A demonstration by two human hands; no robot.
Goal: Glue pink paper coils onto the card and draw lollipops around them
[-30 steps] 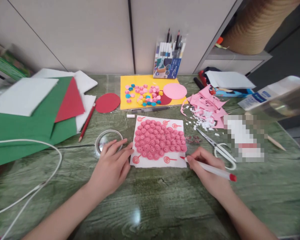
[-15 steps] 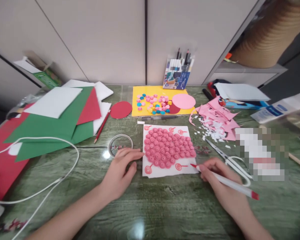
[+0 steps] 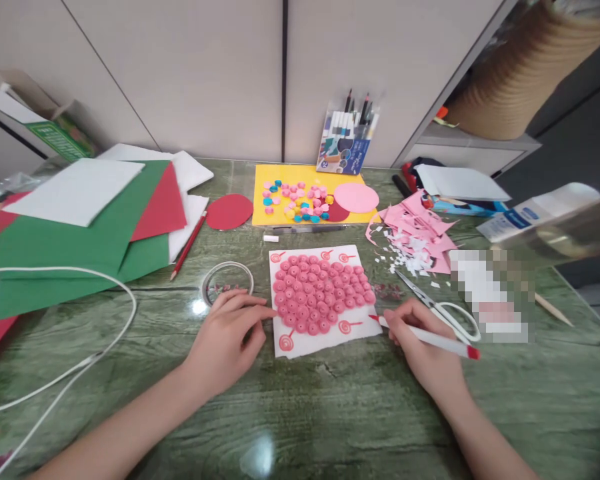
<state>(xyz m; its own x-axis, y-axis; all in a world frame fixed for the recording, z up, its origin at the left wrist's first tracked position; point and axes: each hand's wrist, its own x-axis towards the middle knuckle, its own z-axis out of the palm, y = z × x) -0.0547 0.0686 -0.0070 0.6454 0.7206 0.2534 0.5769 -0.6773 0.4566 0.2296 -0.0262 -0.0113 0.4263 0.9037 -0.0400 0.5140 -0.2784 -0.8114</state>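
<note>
A white sheet (image 3: 305,344) lies on the table, with a mass of pink rolled coils (image 3: 320,293) on it and several red spirals with stems near its edges. My left hand (image 3: 230,340) rests at the sheet's left edge, its fingers apart and nothing in it. At the right edge, my right hand (image 3: 425,353) pinches a white marker (image 3: 437,338) with a red end. The marker's red tip is over the lower right of the sheet; whether it touches is hard to tell.
Scissors (image 3: 443,310) and pink paper scraps (image 3: 420,230) lie to the right. Behind the sheet are a yellow sheet (image 3: 260,193) with small coloured pieces and a marker pack (image 3: 345,143). Green paper (image 3: 80,233), a white cable (image 3: 130,320) and a red pencil (image 3: 189,247) are at the left.
The view has shifted, so most things appear further left. The white sheet looks turned slightly counterclockwise. My right hand still holds the marker, its tip now nearer the coils.
</note>
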